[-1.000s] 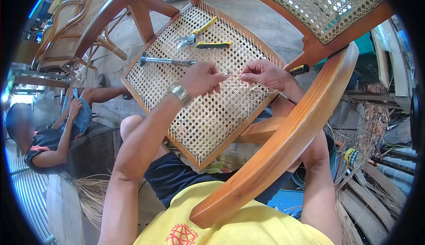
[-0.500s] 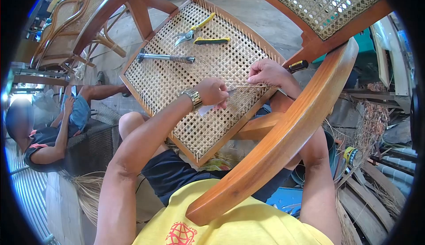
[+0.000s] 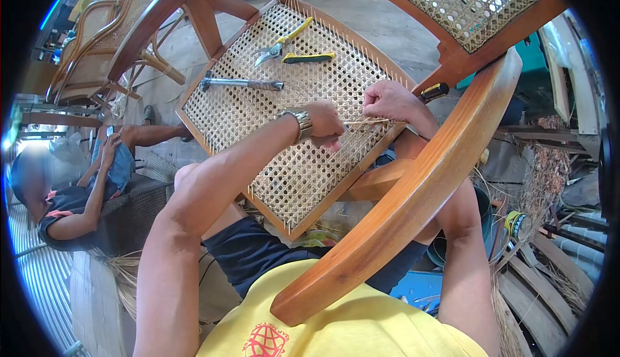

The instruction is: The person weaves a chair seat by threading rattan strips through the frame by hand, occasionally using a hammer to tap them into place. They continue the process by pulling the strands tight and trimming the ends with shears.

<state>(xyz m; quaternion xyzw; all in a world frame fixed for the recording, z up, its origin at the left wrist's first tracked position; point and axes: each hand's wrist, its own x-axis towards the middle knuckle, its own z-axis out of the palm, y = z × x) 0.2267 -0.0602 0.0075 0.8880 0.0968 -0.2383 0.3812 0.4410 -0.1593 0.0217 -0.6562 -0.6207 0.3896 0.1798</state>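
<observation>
A woven cane seat (image 3: pixel 284 195) in a wooden frame lies before me, its surface patterned with open holes. My left hand (image 3: pixel 323 123), with a metal watch at the wrist, is closed over the seat's middle. From its fingers a thin cane strand (image 3: pixel 367 122) runs right, toward the seat's edge. Just above that strand, my right hand (image 3: pixel 391 106) is curled shut near the right corner; what its fingers hold is hidden. On the seat lie pruning shears (image 3: pixel 284 42) with a yellow handle, a yellow-and-black handled tool (image 3: pixel 309 57) and a hammer (image 3: pixel 242 84).
A curved wooden armrest (image 3: pixel 400 195) crosses above my lap. The caned backrest (image 3: pixel 468 2) rises at upper right. A black-and-yellow handle (image 3: pixel 434 92) sticks out by my right wrist. At left a person (image 3: pixel 87 192) sits near rattan chairs (image 3: pixel 106 40). Cane scraps and boards lie at right.
My left hand has moved slightly up and right, its wrist turned. The whitish flat piece seen by it before is now hidden. My right hand has curled tighter and risen slightly.
</observation>
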